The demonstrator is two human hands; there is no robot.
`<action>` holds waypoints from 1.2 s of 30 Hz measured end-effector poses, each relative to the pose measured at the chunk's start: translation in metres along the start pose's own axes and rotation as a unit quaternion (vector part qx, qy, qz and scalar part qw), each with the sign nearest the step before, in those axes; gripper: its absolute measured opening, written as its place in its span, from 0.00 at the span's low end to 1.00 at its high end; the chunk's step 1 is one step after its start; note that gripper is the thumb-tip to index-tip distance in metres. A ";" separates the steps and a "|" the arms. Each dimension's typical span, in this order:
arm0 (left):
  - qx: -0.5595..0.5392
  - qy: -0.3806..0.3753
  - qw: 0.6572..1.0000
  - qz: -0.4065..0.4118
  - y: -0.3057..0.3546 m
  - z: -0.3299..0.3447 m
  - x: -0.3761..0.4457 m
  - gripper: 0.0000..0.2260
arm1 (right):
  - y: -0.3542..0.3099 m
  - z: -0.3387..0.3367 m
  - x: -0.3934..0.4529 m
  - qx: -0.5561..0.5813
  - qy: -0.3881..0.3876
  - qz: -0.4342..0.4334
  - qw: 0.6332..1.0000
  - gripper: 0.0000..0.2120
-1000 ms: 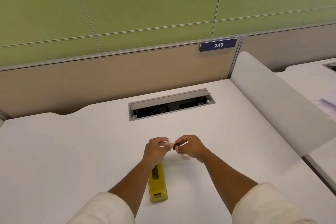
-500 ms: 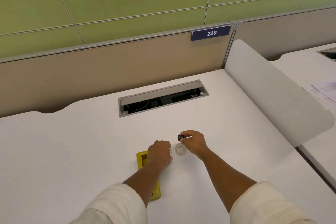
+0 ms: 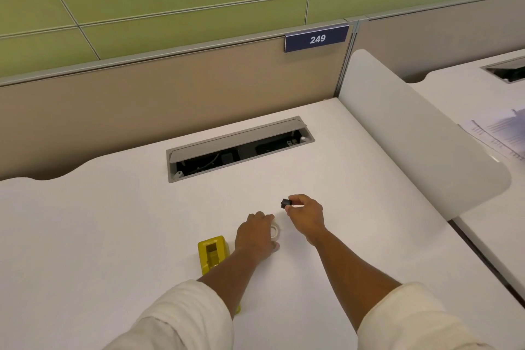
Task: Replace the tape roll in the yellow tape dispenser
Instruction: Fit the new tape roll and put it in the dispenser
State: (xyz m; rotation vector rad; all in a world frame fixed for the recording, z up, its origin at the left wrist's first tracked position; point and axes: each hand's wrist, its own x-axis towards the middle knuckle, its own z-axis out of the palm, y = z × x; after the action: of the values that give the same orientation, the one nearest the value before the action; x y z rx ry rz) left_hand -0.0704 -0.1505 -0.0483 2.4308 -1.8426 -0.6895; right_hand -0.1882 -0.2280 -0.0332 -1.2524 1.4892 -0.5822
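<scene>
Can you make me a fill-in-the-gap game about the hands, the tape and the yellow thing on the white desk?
1. The small black plastic spindle is pinched in the ____ hand.
2. The left hand rests on the white round ____ roll.
3. The blocky plastic tape dispenser is coloured ____.
4. The blue wall sign reads ____.

Missing words: right; tape; yellow; 249

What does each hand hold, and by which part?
Right hand pinches the small black core by its end. Left hand grips the white tape roll at its rim.
</scene>
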 end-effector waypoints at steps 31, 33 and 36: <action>-0.437 0.096 0.894 0.003 -0.034 -0.042 -0.012 0.20 | -0.029 0.023 -0.026 -0.010 -0.084 -0.073 0.994 0.14; -0.437 0.102 0.894 0.006 -0.039 -0.047 -0.015 0.20 | -0.032 0.024 -0.029 -0.013 -0.097 -0.088 0.991 0.14; -0.435 0.105 0.894 0.010 -0.046 -0.053 -0.022 0.20 | -0.036 0.028 -0.034 -0.036 -0.117 -0.109 0.986 0.13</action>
State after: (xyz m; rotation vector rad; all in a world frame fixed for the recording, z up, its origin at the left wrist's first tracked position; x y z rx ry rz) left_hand -0.0145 -0.1297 -0.0060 1.7874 -1.1027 -0.9381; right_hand -0.1522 -0.2020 0.0028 -1.4987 1.1961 -0.5069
